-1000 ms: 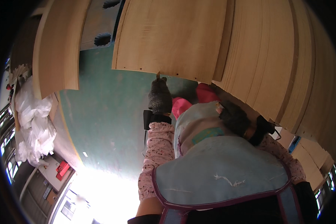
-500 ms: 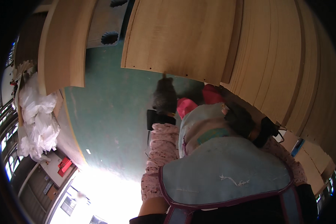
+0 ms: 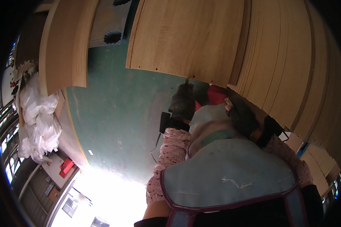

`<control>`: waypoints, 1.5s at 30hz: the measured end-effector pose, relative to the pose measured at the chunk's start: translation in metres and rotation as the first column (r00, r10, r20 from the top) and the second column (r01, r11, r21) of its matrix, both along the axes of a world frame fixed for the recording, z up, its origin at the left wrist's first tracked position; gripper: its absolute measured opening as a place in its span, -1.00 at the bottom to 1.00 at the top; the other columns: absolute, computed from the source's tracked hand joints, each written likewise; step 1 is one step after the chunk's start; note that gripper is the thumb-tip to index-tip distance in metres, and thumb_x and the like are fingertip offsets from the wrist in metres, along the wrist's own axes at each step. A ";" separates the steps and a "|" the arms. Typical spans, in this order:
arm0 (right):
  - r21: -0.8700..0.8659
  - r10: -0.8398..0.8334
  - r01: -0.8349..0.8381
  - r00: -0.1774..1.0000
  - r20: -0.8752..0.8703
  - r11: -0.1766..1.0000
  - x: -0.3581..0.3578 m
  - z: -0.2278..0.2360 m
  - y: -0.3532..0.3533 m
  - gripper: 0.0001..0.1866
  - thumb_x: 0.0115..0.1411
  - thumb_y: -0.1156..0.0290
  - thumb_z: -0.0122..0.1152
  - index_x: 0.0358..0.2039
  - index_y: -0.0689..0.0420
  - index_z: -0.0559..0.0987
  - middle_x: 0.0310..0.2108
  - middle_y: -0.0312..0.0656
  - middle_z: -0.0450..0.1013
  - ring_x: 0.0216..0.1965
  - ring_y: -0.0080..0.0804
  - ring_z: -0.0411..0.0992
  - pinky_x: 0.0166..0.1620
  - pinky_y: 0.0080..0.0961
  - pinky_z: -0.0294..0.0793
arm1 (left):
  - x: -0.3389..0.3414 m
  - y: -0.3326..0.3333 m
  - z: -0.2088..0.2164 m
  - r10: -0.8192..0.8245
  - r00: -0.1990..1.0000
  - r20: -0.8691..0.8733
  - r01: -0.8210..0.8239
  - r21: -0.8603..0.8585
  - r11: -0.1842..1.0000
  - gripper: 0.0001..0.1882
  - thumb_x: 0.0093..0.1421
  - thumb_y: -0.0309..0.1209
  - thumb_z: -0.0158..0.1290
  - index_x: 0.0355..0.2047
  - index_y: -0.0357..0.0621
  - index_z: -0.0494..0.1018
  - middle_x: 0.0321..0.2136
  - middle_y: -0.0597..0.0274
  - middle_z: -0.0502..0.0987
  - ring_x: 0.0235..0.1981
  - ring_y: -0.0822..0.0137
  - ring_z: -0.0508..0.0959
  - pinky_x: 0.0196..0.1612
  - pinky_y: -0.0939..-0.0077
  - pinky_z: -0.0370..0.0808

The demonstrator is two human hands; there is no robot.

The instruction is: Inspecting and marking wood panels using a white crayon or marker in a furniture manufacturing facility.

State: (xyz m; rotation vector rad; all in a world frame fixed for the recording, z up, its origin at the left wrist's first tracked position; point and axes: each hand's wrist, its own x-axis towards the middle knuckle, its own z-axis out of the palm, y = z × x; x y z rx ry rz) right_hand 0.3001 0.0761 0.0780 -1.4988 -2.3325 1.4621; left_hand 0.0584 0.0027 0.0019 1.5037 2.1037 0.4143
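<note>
Left hand shifted rightward, stretched forward, near wooden panel

left arm stretched forward; left hand ahead of right hand; right forearm angled inward

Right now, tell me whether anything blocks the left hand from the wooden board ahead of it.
Nothing visible does. The left hand is at the near edge of the wooden board, fingers toward it; whether they touch is unclear. The right hand is off to the right, by the apron.
</note>
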 end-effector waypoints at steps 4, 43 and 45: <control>-0.001 -0.091 0.093 0.976 -0.197 0.996 -0.013 -0.014 0.002 -0.67 0.25 0.40 0.08 -0.02 0.29 0.43 -0.11 0.07 0.41 -0.09 -0.07 0.44 -0.05 -0.29 0.44 | -0.038 0.004 -0.004 0.056 0.987 -0.148 -0.034 0.147 0.989 -0.69 0.12 -0.60 -0.10 -0.12 -0.13 0.46 -0.21 0.12 0.50 -0.16 0.13 0.50 -0.12 0.37 0.49; 0.032 0.079 -0.073 0.950 -0.303 0.997 -0.025 -0.046 -0.009 -0.30 0.24 0.36 0.16 0.27 0.38 0.10 -0.02 0.12 0.45 -0.01 -0.08 0.47 0.01 -0.33 0.46 | 0.023 0.006 0.018 0.278 0.960 0.045 -0.274 -0.079 0.958 -0.80 0.28 -0.31 -0.11 -0.18 -0.04 0.45 -0.28 -0.03 0.56 -0.21 -0.09 0.55 -0.22 0.09 0.49; 0.004 0.031 -0.032 0.933 -0.360 0.999 -0.022 -0.048 -0.010 -0.29 0.23 0.37 0.16 0.28 0.38 0.09 -0.04 0.12 0.46 -0.02 -0.08 0.47 0.00 -0.33 0.47 | 0.019 0.004 0.013 0.180 0.983 -0.038 -0.180 -0.012 0.984 -0.80 0.28 -0.32 -0.11 -0.17 -0.03 0.44 -0.28 -0.01 0.56 -0.20 -0.08 0.56 -0.22 0.10 0.49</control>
